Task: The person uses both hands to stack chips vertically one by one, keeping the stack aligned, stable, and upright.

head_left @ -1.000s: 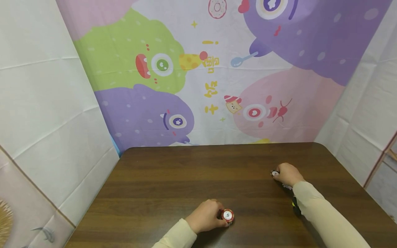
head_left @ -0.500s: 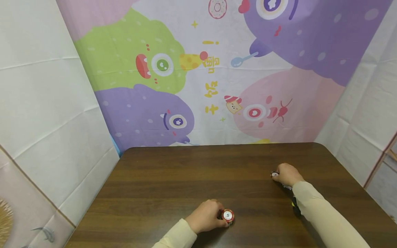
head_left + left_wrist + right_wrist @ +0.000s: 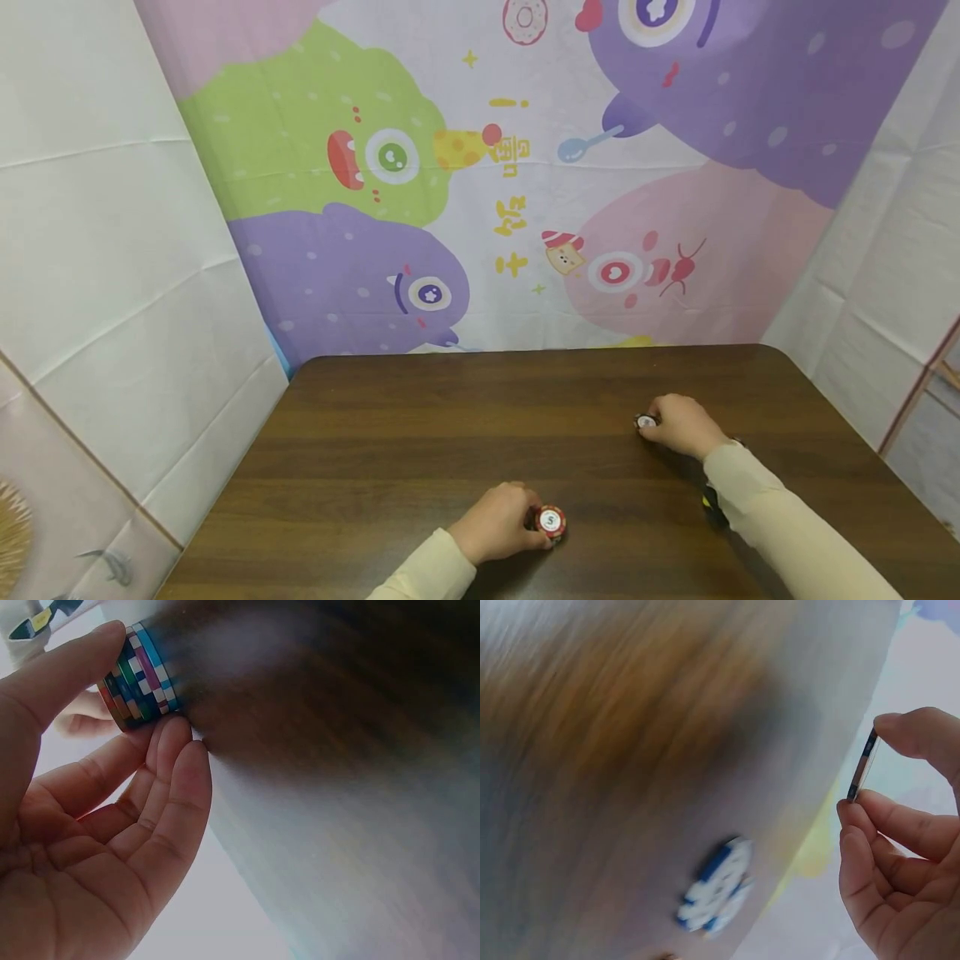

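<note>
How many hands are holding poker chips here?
2. The left hand holds a poker chip stack topped by a red-edged 5 chip; the right hand, farther out over the table, pinches a single dark-edged poker chip.

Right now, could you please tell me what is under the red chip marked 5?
Under the red chip is a stack of other chips, gripped by the left hand; green, purple and blue edges show. Their faces are covered.

the dark brown wood-grain table (image 3: 420, 417) has rounded far corners. toward its near side stands a multicoloured stack of poker chips (image 3: 551, 522), a red one uppermost. a white-and-blue poker chip (image 3: 717, 889) lies blurred, and a black-and-yellow object (image 3: 711, 503) at the right is mostly hidden.
</note>
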### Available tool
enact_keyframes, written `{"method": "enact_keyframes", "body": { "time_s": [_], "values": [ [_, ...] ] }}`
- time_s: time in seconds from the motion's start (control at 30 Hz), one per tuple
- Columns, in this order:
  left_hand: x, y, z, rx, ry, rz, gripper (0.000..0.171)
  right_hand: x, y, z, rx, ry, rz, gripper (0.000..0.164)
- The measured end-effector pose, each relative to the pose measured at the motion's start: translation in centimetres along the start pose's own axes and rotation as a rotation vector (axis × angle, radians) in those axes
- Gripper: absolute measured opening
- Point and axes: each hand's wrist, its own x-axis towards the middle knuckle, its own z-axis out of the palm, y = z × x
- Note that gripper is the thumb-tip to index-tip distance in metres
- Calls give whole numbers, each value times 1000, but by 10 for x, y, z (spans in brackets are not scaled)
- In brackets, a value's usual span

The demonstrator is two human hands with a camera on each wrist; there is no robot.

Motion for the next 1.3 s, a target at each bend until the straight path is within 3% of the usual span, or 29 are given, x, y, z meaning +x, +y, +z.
{"method": "enact_keyframes", "body": {
  "time_s": [0.33, 0.53, 0.9, 1.3],
  "values": [
    [1, -1, 1, 8, 4, 4, 31, -13, -49, -7, -47, 64, -162, 26],
    [1, -2, 1, 2, 3, 2, 30, -23, -75, -4, -17, 91, -238, 27],
    [1, -1, 0, -6, 4, 1, 29, -44, -111, 2, 35, 15, -351, 26],
    [0, -1, 0, -24, 13, 18, 25, -58, -132, 18, 76, -103, -454, 25]
  ]
}}
